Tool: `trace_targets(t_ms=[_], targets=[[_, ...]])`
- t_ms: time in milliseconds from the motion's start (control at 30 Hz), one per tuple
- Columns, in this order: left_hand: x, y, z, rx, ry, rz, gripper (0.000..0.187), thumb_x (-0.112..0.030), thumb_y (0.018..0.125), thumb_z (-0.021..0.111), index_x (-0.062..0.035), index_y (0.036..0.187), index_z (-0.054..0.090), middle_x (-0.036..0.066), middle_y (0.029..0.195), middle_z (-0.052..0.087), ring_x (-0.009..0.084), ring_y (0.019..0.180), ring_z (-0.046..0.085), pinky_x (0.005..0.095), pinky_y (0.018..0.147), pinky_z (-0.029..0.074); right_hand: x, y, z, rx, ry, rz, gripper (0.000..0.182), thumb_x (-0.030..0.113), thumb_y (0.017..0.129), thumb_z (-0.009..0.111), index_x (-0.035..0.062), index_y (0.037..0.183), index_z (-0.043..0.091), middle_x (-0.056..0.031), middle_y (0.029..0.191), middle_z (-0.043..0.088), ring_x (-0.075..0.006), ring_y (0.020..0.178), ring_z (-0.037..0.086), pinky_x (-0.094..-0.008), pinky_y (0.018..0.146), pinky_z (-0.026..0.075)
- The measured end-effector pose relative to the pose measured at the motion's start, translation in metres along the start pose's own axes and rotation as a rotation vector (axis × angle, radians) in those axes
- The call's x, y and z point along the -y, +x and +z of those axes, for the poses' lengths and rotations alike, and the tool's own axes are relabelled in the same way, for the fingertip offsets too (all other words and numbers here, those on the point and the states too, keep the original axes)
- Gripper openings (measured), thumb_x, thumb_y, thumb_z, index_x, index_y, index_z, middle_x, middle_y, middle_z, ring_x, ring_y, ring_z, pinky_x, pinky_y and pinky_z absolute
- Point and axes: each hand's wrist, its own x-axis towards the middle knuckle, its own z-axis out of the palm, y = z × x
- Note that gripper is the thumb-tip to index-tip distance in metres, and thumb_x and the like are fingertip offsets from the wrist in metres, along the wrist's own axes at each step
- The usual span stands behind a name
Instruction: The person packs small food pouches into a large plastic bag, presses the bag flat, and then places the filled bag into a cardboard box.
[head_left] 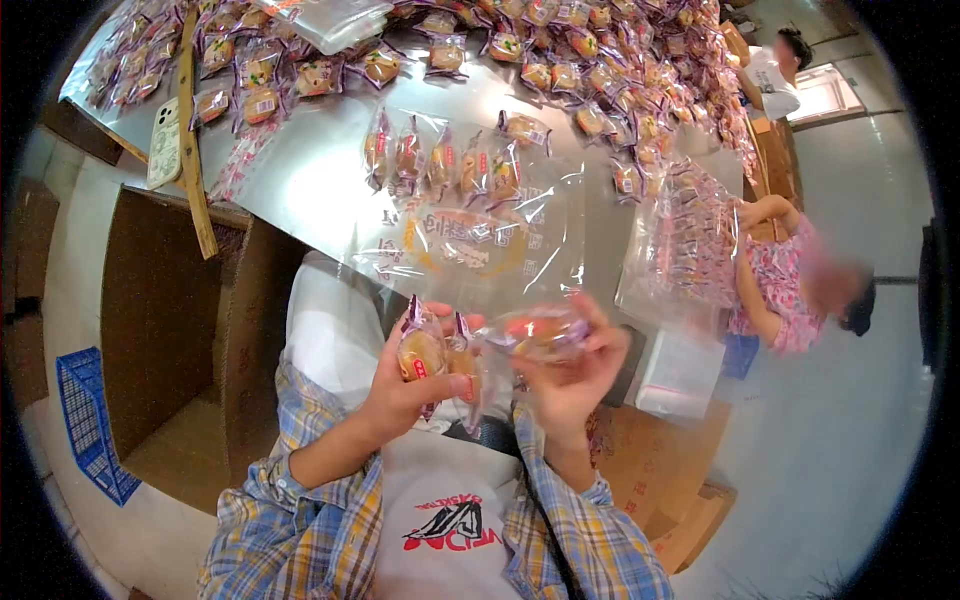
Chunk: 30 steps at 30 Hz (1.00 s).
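Note:
My left hand [387, 408] is closed around two individually wrapped pastries [422, 357], stood side by side with the thumb across the front one. Just to its right, my right hand [578, 388] grips another wrapped pastry [545, 334], blurred by motion and lying sideways between thumb and fingers. Beyond both hands, a printed clear plastic bag [470, 245] lies flat on the metal table [300, 155]. A row of several wrapped pastries [443, 163] sits at the bag's far end, with a single wrapped pastry [525, 130] at the row's right.
Heaps of wrapped pastries [590, 75] cover the table's far side. A wooden strip [190, 130] and a phone [165, 145] lie at the left. An open cardboard box [165, 340] stands below. At right, a person in pink [775, 270] handles a filled bag [685, 240].

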Motion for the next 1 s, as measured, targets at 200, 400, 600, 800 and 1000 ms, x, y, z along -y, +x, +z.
trace_targets(t_ms=[200,400,600,800,1000], targets=[[0.007,-0.002,-0.004,-0.169,-0.169,0.111,0.075,0.009,0.083,0.075,-0.0060,0.146,0.036,0.018,0.146,0.053,0.0294,0.129,0.059,0.0434,0.104,0.053,-0.010,-0.016,-0.004,0.258,-0.114,-0.057,0.080,-0.006,0.073,0.086,0.0111,0.138,0.042,-0.0177,0.128,0.053,-0.0388,0.129,0.059,-0.0493,0.108,0.049],[0.012,-0.004,0.006,-0.075,-0.007,0.241,0.072,0.007,0.088,0.072,-0.0069,0.147,0.033,0.018,0.150,0.049,0.0280,0.133,0.055,0.0403,0.105,0.053,-0.004,-0.019,-0.012,0.462,-0.260,-0.097,0.100,0.016,0.065,0.097,0.0154,0.150,0.044,-0.0266,0.152,0.038,-0.0443,0.147,0.039,-0.0549,0.113,0.041],[0.034,-0.008,0.009,0.039,0.184,0.278,0.093,-0.006,0.093,0.076,-0.0115,0.159,0.012,0.018,0.160,0.036,0.0297,0.143,0.046,0.0438,0.115,0.042,-0.024,-0.045,0.003,0.358,-0.523,-0.143,0.090,0.021,0.061,0.099,0.0295,0.141,0.059,-0.0328,0.162,0.025,-0.0523,0.147,0.033,-0.0572,0.116,0.034],[0.038,-0.012,0.015,0.043,0.081,0.233,0.099,-0.006,0.093,0.077,-0.0097,0.162,0.005,0.020,0.160,0.035,0.0299,0.144,0.044,0.0442,0.117,0.040,-0.013,-0.057,0.017,0.228,-0.741,-0.330,0.083,0.012,0.068,0.096,0.0234,0.139,0.055,-0.0320,0.161,0.019,-0.0492,0.140,0.047,-0.0532,0.113,0.047],[0.029,-0.013,0.016,-0.043,0.104,0.093,0.090,0.005,0.092,0.074,-0.0072,0.159,0.017,0.021,0.149,0.051,0.0242,0.128,0.059,0.0371,0.105,0.052,-0.029,-0.060,0.015,0.154,-0.655,-0.344,0.108,0.012,0.067,0.098,0.0215,0.151,0.032,-0.0320,0.159,0.024,-0.0462,0.134,0.053,-0.0519,0.104,0.056]])
